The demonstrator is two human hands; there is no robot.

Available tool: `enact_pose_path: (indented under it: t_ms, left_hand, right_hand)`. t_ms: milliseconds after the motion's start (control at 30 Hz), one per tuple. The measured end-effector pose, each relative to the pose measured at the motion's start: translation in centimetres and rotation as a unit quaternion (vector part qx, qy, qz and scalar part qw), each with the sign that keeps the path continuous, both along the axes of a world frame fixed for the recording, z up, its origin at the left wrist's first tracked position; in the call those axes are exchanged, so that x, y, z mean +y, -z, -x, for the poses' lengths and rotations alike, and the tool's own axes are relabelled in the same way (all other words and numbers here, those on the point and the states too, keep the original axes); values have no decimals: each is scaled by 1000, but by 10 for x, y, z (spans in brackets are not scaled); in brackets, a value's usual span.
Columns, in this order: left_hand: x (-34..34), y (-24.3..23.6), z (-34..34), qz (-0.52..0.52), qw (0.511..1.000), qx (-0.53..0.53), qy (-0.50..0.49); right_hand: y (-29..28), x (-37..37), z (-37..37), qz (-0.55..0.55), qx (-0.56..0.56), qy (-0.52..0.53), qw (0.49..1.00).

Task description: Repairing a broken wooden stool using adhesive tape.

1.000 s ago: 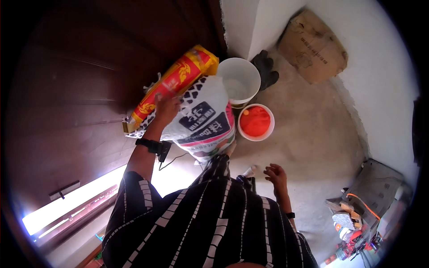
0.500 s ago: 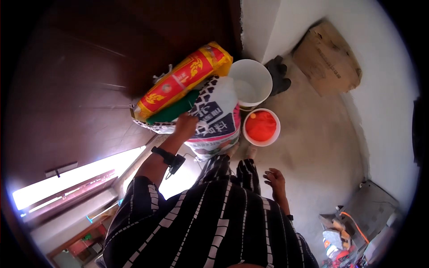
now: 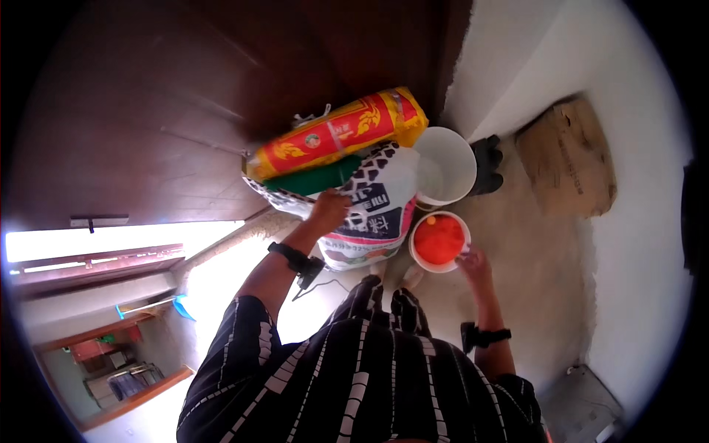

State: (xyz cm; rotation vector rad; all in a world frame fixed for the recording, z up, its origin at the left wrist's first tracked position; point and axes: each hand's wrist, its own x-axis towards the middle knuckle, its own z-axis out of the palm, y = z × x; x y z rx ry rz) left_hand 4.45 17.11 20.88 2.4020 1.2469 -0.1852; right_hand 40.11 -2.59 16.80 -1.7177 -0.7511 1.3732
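Observation:
My left hand (image 3: pixel 330 210) is closed on the upper edge of a white woven sack (image 3: pixel 365 247) with dark blue print and a pink stripe. Across the sack's top lies a long red and yellow plastic package (image 3: pixel 336 136), with something green (image 3: pixel 314 177) tucked beneath it. At the right rim of a small white bucket (image 3: pixel 419 260), the fingers of my right hand (image 3: pixel 476 267) are curled, seemingly gripping the rim. Inside that bucket is a bright red-orange mass (image 3: pixel 438 241) with a small yellowish round spot; its kind is unclear.
A larger white bucket (image 3: pixel 461 170) stands behind the small one, beside dark boots (image 3: pixel 485 166). A flattened brown cardboard box (image 3: pixel 569 159) leans against the white wall (image 3: pixel 635 244). The dark brown door (image 3: pixel 148 111) rises at the left behind the sack.
My right hand has reached forward from beside my body to the small bucket's rim. My left hand stays on the sack. The view has shifted, moving the scene rightward and down.

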Motion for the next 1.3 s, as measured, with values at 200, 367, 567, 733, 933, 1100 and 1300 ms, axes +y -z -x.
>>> enact_pose_path:
  t_ms: [200, 367, 567, 733, 933, 1100, 1300]
  left_hand:
    - [-5, 29, 12, -150, 986, 28, 63]
    - [-14, 33, 11, -136, 991, -4, -10]
    - [-20, 23, 3, -115, 989, -54, -78]
    - [-22, 12, 4, -98, 986, -91, -102]
    - [-19, -10, 2, -33, 988, -104, -113]
    - [-48, -39, 10, 30, 990, -113, -74]
    - [-66, -69, 17, 178, 977, -113, -24]
  right_hand:
    - [-71, 167, 63, -205, -181, -185, 944]
    - [-108, 253, 149, -221, -354, -310, 854]
    - [-80, 330, 214, -301, -494, -419, 701]
    - [-54, 373, 242, -292, -486, -503, 653]
    - [-31, 372, 238, -308, -417, -508, 688]
    - [-43, 299, 227, -398, -417, -447, 684]
    - [-68, 245, 223, -249, -443, -572, 644]
